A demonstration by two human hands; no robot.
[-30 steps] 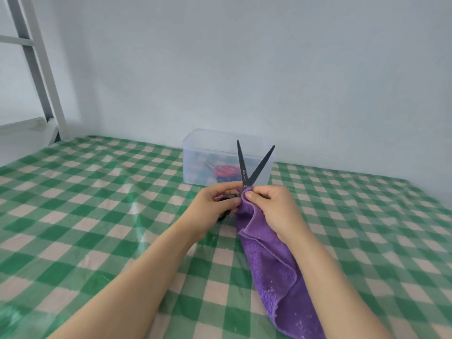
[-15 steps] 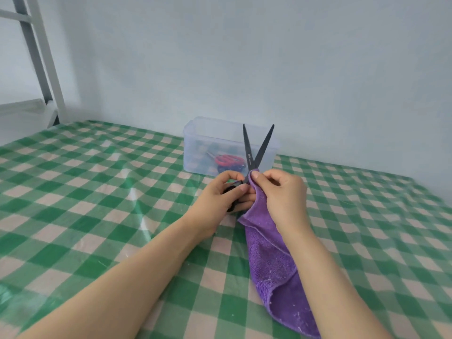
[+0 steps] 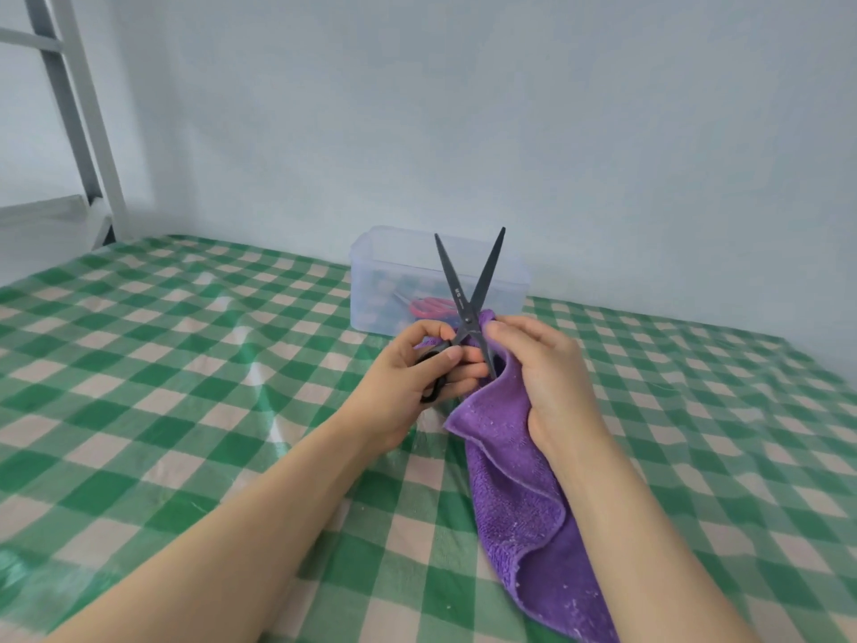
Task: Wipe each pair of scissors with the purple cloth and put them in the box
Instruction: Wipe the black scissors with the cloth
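Observation:
Black scissors [image 3: 466, 294] stand upright above the table, blades spread in a V. My left hand [image 3: 408, 378] grips their black handles. My right hand [image 3: 542, 364] pinches the purple cloth [image 3: 514, 480] against the scissors just below the pivot; the rest of the cloth hangs down onto the table. Behind the blades stands the clear plastic box [image 3: 371, 262], with red-handled scissors [image 3: 429, 307] lying inside.
A green and white checked tablecloth [image 3: 185, 387] covers the table. The box stands near a pale wall at the table's far edge. A grey metal ladder frame [image 3: 79, 113] rises at the far left.
Both hands dropped a little along the scissors, so more of the blades and the pivot show. The right hand's cloth now sits lower, at the handle side.

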